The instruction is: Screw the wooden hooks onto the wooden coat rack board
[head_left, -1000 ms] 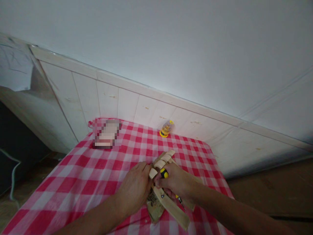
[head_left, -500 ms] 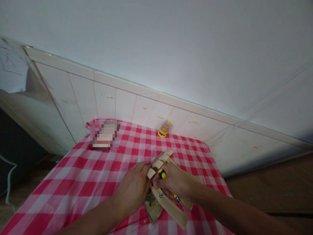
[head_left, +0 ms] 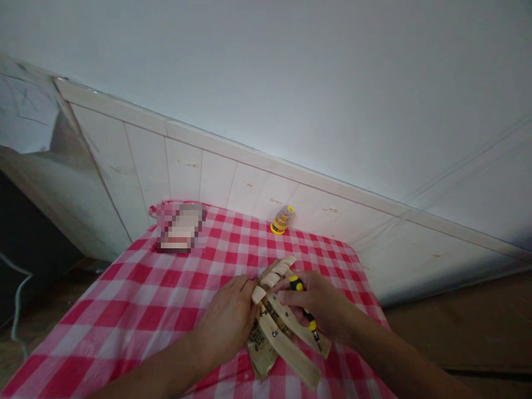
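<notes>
The right hand (head_left: 320, 302) has moved to the right since half a second ago, and it grips the yellow-black screwdriver (head_left: 305, 313), now more visible. The left hand (head_left: 228, 321) stays closed on the wooden slat piece (head_left: 282, 327), which lies on the checked surface (head_left: 137, 299), over a brown packet (head_left: 260, 354).

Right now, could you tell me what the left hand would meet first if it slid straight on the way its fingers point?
The left hand points up-right at the wooden slat assembly, which its fingers already seem to touch; depth is unclear.
</notes>
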`<state>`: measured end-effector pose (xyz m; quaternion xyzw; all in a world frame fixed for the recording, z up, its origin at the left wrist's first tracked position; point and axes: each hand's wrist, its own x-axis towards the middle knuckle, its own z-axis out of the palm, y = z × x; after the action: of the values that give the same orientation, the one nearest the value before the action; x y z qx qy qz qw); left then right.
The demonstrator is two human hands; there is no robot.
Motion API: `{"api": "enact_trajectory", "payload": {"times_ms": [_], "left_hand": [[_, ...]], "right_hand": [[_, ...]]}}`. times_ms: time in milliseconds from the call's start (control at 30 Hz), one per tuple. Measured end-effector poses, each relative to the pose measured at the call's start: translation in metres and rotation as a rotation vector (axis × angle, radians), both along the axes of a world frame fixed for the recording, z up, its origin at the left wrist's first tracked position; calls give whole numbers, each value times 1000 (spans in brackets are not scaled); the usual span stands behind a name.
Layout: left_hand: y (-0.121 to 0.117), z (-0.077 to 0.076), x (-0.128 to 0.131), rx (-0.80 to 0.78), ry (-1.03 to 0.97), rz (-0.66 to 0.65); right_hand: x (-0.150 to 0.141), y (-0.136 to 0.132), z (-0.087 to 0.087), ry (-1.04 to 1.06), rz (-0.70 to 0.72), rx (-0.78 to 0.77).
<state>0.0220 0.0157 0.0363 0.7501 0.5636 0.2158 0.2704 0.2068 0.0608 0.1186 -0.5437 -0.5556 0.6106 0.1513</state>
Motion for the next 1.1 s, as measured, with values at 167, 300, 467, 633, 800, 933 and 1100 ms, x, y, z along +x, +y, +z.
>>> {"api": "enact_trajectory", "payload": {"times_ms": [167, 300, 467, 633, 800, 933, 1100], "left_hand": [[0, 0, 0, -15, -7, 13], [1, -6, 1, -9, 6, 23], [1, -10, 1, 3, 3, 32], [1, -9, 2, -4, 12, 32], [1, -9, 1, 11, -14, 24], [1, -7, 1, 15, -10, 28], [1, -4, 1, -7, -21, 25]], "right_hand": [[9, -13, 34, 207, -202, 29], [14, -23, 32, 75, -115, 215], [17, -27, 26, -159, 71, 430], [23, -28, 47, 29, 0, 503], [15, -37, 28, 71, -79, 598], [6, -39, 1, -8, -86, 691], [2, -35, -8, -46, -62, 704]]}}
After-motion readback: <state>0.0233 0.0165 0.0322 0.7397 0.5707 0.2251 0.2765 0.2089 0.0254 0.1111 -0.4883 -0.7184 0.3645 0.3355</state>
